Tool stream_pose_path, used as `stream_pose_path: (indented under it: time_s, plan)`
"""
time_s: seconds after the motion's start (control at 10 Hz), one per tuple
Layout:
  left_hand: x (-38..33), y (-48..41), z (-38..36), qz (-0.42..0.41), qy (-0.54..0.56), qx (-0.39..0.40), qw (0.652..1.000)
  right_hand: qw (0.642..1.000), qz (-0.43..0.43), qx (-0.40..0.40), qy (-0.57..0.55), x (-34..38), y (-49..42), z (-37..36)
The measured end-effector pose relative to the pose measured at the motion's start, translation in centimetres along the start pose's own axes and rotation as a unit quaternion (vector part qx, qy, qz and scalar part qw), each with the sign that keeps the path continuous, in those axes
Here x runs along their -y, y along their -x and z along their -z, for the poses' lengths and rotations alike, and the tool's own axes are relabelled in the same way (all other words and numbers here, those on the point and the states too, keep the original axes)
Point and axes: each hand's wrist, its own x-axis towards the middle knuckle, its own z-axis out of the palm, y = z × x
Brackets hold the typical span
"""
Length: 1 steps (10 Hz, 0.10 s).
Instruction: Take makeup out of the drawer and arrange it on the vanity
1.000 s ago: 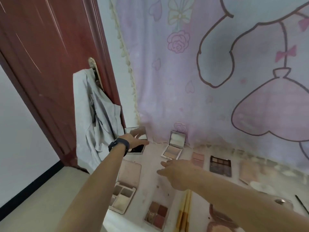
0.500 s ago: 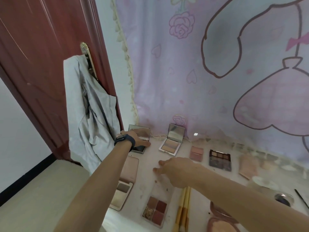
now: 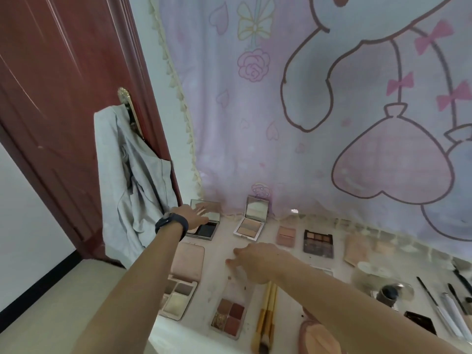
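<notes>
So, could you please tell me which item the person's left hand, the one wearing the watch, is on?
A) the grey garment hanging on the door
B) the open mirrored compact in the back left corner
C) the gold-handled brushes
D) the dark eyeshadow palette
B: the left hand reaches to the back left corner of the vanity, its straight fingers lying over the raised mirror lid of the open mirrored compact.

Curtain (image 3: 332,111) is pink, door (image 3: 56,85) maroon, eyeshadow palette (image 3: 318,244) brown.
</notes>
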Motion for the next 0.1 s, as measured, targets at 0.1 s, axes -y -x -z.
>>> stream_pose_path:
  time_s: [0.1]
  plan:
    - [0.01, 2.08, 1.49, -0.016, 0.012, -0.043, 0.999, 0.998, -0.023, -0.035, -0.048, 0.34, 1.67, 1.13]
